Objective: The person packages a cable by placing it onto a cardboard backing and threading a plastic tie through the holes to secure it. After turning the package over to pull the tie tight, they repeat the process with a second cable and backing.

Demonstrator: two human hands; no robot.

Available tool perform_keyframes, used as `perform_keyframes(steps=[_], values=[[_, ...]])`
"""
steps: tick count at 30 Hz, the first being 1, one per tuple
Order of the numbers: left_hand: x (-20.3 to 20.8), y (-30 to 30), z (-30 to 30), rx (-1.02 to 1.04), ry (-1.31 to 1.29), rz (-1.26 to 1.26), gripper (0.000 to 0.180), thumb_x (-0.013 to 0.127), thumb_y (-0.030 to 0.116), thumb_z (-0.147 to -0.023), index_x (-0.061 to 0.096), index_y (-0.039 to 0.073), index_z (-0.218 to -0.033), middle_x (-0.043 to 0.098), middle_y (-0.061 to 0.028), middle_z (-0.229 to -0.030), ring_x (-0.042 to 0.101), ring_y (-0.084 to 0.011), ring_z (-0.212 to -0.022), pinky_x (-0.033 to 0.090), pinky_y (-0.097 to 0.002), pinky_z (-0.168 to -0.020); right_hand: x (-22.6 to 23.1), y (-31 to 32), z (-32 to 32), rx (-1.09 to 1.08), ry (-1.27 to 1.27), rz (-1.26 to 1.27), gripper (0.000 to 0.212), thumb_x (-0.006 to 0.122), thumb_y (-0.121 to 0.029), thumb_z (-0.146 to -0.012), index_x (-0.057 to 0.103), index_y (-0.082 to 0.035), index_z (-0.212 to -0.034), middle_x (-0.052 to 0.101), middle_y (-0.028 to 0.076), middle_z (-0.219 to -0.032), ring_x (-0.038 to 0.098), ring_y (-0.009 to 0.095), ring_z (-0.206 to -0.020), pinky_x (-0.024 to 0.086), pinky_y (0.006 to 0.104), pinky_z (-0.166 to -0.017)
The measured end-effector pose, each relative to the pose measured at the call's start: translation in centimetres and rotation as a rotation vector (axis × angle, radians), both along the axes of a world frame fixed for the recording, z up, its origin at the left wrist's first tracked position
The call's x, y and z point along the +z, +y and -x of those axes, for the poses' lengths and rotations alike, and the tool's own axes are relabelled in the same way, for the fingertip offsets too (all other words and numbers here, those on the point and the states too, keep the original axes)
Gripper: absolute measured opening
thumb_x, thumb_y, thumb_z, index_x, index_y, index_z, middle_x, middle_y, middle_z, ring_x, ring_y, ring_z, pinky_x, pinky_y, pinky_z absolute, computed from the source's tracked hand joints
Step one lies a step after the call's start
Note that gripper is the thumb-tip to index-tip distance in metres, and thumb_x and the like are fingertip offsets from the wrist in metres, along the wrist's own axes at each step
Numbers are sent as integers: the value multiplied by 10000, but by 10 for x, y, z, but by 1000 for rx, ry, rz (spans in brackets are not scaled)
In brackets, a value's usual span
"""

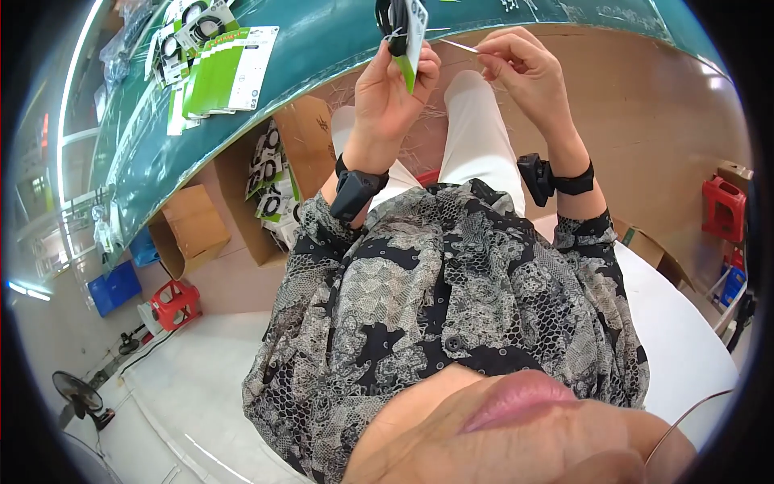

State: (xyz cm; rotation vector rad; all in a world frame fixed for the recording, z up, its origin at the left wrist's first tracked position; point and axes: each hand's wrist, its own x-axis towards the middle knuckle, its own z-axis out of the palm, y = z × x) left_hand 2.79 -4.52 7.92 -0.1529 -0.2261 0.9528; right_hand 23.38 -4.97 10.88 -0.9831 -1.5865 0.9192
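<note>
My left hand [385,101] is closed around a white-and-green packaging card [415,44] at the table's near edge. Against the card lies a coiled black cable [390,24], held in the same grip. Just to the right, my right hand [528,73] pinches a thin white tie [459,46] between thumb and fingertips. The tie stretches leftward toward the card; whether its far end passes through the card cannot be made out. Both hands are above my lap, with a black device strapped on each wrist.
On the green tabletop [306,56] at left lie fanned cards [222,77] and several carded cables [189,36]. Below the table, an open cardboard box [242,194] holds more carded cables [274,181]. Red stools [175,302] stand at both sides. White scraps litter the floor.
</note>
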Motion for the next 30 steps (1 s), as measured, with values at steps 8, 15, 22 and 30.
perform_keyframes(steps=[8,15,22,30], values=[[11,0,2,62,59,13,323,552,161,-931,478,-17,-1191,498,-114,-1080,464,-219,-963,438,-335,-847,-33,144,-40,-336,-267,-281,66,641,-45,-756,661,-6,-806,632,153,-732,622,264,-658,476,310,-602],[11,6,1,74,152,24,294,557,148,-926,483,-29,-1150,493,-92,-1031,467,-205,-926,441,-316,-836,-18,148,-57,-472,-431,-503,42,651,-23,-731,643,-14,-772,618,155,-710,610,306,-678,463,330,-606],[20,11,5,-17,-228,41,213,599,108,-892,494,-13,-1032,477,-59,-954,471,-167,-877,457,-283,-792,35,23,13,-85,-253,-355,89,643,49,-782,630,1,-855,581,31,-791,562,123,-713,459,227,-657],[23,4,-3,-75,-375,65,225,627,12,-819,470,5,-979,464,-56,-908,464,-161,-803,478,-264,-692,75,3,30,-79,-218,-348,101,662,34,-735,623,-17,-813,560,80,-757,551,230,-674,451,302,-620]])
